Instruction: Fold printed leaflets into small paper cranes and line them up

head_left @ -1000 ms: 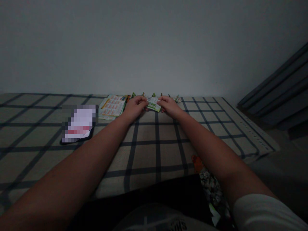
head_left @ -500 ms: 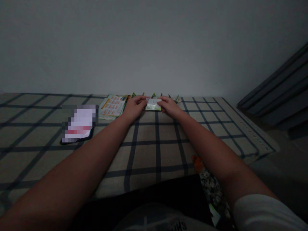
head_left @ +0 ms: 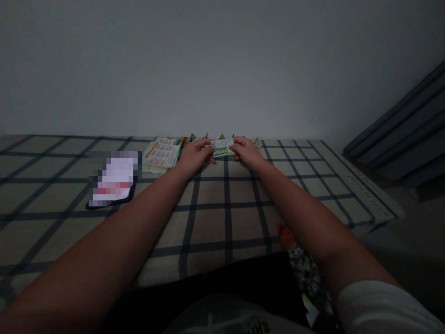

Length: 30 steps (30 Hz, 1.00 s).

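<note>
Both arms stretch across a checked bedsheet (head_left: 208,218) toward the wall, where the left hand (head_left: 194,155) and right hand (head_left: 246,153) pinch opposite ends of a small green-and-white paper (head_left: 222,147), held just above the sheet. Folded paper pieces (head_left: 257,142), hard to make out in dim light, line the wall behind; a leaflet (head_left: 162,153) lies left.

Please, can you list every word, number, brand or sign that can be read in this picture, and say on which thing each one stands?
No text can be read with certainty.
Small green and white paper, held between left hand and right hand: print too small and dim.
Printed leaflet on the checked cloth: coloured grid, unreadable.
Dark garment at the bottom edge: white letters, cut off and blurred.
Pixelated patch: hidden.
</note>
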Each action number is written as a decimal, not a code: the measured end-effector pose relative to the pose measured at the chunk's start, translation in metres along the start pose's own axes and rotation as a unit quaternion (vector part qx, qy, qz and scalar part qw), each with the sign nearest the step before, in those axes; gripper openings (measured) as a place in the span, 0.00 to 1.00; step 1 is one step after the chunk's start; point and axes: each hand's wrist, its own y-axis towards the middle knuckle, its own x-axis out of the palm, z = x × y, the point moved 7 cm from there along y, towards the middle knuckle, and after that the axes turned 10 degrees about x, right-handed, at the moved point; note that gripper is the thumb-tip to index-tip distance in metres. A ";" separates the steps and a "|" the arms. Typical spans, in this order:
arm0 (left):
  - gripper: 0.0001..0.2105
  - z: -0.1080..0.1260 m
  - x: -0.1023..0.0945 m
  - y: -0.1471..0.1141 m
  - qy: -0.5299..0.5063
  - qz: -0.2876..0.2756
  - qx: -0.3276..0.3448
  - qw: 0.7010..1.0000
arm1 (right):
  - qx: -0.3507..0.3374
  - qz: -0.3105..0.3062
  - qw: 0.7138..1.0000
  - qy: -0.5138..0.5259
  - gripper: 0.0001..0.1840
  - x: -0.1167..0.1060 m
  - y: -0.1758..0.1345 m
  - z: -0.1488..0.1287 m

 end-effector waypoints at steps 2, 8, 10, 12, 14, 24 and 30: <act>0.17 0.000 0.001 0.000 0.003 -0.007 0.005 1.000 | 0.002 0.002 1.000 0.000 0.07 0.000 -0.001 -0.001; 0.18 0.002 0.005 0.000 0.008 -0.029 0.004 1.000 | 0.017 -0.001 1.000 0.012 0.04 0.000 -0.001 -0.001; 0.18 0.002 0.006 0.001 0.005 -0.031 0.009 0.999 | 0.016 0.000 1.000 0.019 0.04 0.000 -0.001 -0.001; 0.18 0.001 0.005 0.002 0.013 -0.031 0.020 0.999 | 0.017 0.005 1.000 0.022 0.03 -0.001 -0.001 -0.001; 0.18 0.001 0.004 0.003 0.024 -0.030 0.031 0.999 | 0.021 0.007 1.000 0.021 0.03 -0.001 -0.001 0.000; 0.19 0.014 -0.002 -0.003 0.029 0.013 0.024 0.999 | 0.021 -0.011 1.000 0.014 0.04 0.003 -0.001 0.001; 0.25 0.000 0.001 0.001 -0.040 0.014 -0.020 0.999 | 0.010 0.013 1.000 0.015 0.05 -0.003 0.000 0.001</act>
